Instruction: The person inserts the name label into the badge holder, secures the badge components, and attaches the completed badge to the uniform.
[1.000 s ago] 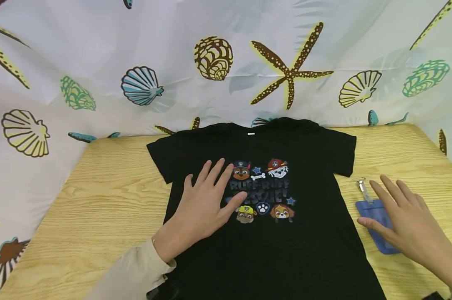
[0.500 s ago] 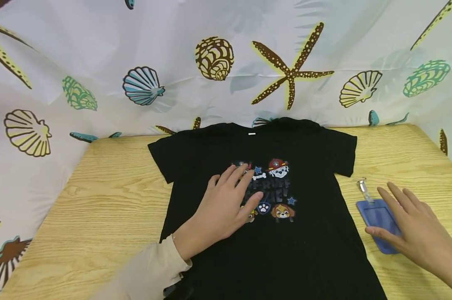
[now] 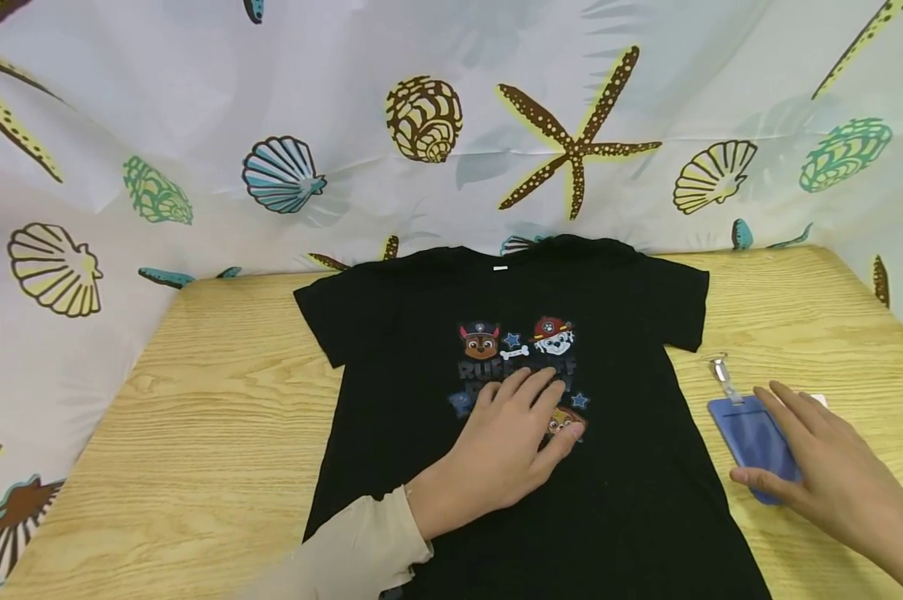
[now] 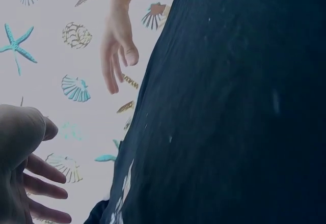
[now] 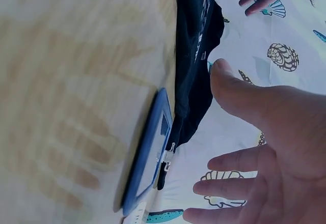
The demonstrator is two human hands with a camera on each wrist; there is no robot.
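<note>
A black short-sleeved T-shirt point(image 3: 526, 517), with cartoon dog faces and lettering on its chest, lies spread on the table. My left hand point(image 3: 507, 442) hovers over the chest print and hides part of it; the left wrist view shows that hand point(image 4: 28, 168) apart from the cloth, fingers extended. To the right of the shirt lies a blue badge holder point(image 3: 751, 433) with a clear strap and metal clip point(image 3: 719, 369). Above it hangs my right hand point(image 3: 841, 479), fingers straight, covering its right side. In the right wrist view the right hand point(image 5: 270, 147) touches nothing.
The light wood-grain table point(image 3: 218, 400) shows on both sides of the shirt. Behind it hangs a white curtain point(image 3: 346, 83) printed with shells and starfish. Something small and white point(image 3: 819, 400) peeks out beyond my right hand, mostly hidden.
My left hand has moved right and toward the body across the shirt's print. The right hand has shifted slightly right and downward. Shirt and badge holder stay where they were.
</note>
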